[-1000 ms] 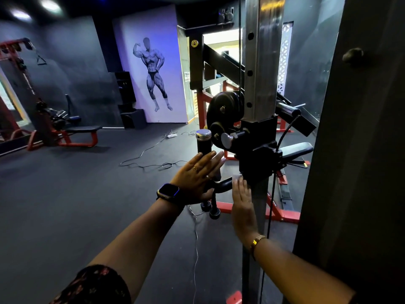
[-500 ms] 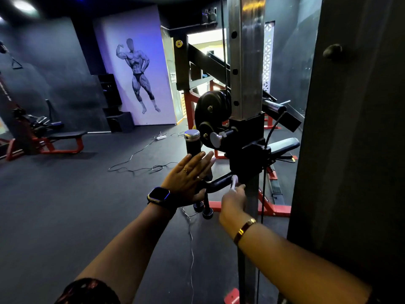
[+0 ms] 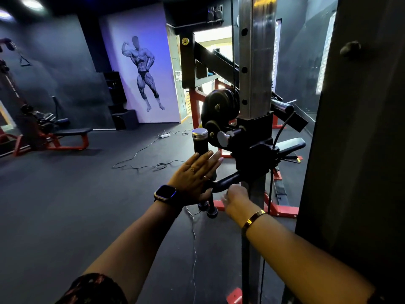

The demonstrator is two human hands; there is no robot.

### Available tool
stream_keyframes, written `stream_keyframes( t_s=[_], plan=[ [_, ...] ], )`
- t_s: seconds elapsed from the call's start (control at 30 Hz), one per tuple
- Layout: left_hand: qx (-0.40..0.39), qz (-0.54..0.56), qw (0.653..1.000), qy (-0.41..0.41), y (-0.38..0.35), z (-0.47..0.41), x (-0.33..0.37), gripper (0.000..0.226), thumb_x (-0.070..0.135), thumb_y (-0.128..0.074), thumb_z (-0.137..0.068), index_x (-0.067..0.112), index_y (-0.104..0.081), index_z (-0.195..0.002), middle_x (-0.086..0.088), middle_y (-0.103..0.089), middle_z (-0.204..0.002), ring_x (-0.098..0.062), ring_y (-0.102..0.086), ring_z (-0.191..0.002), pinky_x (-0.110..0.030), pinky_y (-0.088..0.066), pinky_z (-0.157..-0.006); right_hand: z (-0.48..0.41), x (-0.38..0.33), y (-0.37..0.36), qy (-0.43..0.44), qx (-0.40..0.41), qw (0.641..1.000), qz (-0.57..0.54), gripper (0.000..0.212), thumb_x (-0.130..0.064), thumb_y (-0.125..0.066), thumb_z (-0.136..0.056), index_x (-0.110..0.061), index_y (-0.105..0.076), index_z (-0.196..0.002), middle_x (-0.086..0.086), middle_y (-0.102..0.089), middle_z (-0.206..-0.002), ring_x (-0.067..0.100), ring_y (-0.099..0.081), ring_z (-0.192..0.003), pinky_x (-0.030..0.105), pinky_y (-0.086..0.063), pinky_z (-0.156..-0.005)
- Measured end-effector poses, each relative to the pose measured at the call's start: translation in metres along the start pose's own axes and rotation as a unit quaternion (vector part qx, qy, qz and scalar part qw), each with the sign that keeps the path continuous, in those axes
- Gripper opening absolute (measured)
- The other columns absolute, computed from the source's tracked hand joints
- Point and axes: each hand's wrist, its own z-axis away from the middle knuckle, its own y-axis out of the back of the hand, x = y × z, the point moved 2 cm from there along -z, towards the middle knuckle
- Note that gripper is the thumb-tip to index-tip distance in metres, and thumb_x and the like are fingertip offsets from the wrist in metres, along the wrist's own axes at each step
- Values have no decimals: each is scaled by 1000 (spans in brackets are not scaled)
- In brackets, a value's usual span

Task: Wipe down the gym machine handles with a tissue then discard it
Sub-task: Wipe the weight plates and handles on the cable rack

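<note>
Left hand (image 3: pixel 195 176) flat, fingers straight, against upright handle (image 3: pixel 199 143). Right hand (image 3: pixel 237 199) blurred beneath curved bar (image 3: pixel 225 181); its hold indeterminate.

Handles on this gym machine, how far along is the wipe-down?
Done: nothing shows for certain. In hand: the right hand, blurred, is at the curved black bar, seemingly mid-wipe, though no tissue shows clearly; the left hand lies flat against the upright chrome-capped handle. Left: finishing the handles, then discarding the tissue; no bin is in view.
</note>
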Motion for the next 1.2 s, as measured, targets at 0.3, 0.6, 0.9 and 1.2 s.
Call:
stream_keyframes(
  t_s=[0.3, 0.6, 0.9, 1.2],
  plan=[
    [5, -11, 1000, -1, 0, 0, -1, 81, 55, -43, -81, 11, -31, -148, -9, -25, -155, -27, -22, -143, -41, 1, -122, -6, 14, -8, -58, -51, 996, 35, 28, -3, -29, -100, -3, -56, -97, 11, -54, -69, 13, -43, -51, 24, -54, -72],
    [28, -1, 1000, -4, 2, -1, -1, 78, 50, -44, -81, 11, -31, -148, -7, -24, -155, -27, -21, -144, -40, 0, -122, -3, -22, -1, -52, -115, 992, -2, 23, 8, -28, -87, -4, -46, -80, 14, -54, -80, 27, -54, -72, 37, -40, -57],
    [12, 1, 1000, -6, 0, 1, -1, 80, 49, -49, -82, 10, -31, -149, -8, -24, -157, -26, -21, -145, -41, -7, -121, -11, -15, -3, -62, -39, 995, -71, 40, 3, -20, -102, 6, -36, -138, 20, -42, -144, 28, -44, -132, 30, -34, -105],
    [12, -3, 1000, -19, 1, 1, -3, 81, 50, -48, -80, 10, -32, -149, -9, -26, -155, -26, -22, -145, -41, -3, -122, -2, 9, -11, -128, -79, 988, -45, 27, 3, -28, -99, -1, -54, -91, 4, -51, -75, 8, -47, -65, 17, -39, -59]
  ],
)
